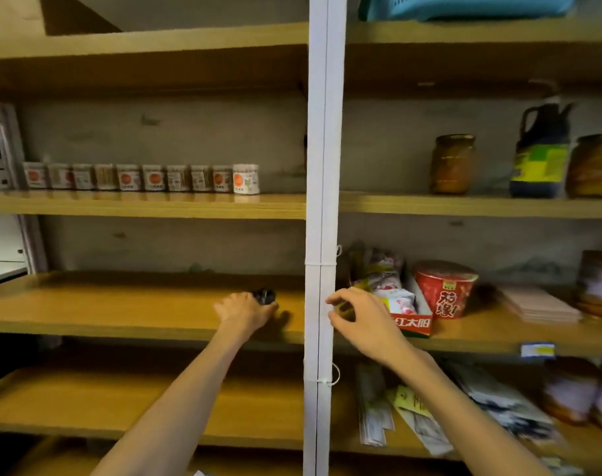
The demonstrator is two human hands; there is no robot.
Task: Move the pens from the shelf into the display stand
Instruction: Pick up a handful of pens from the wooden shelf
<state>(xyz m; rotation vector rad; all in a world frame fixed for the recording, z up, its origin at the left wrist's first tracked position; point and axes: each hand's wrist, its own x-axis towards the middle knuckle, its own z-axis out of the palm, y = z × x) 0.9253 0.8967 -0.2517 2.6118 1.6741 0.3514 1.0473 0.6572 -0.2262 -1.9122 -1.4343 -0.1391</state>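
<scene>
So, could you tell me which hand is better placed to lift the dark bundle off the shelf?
The left hand: it already rests against the dark bundle on the wooden shelf. The right hand hovers past the white post, holding nothing.

Reached forward with both bare arms from the bottom edge; left hand (246,310) curled at frame centre, right hand (356,319) loosely curled just right of centre.
</scene>
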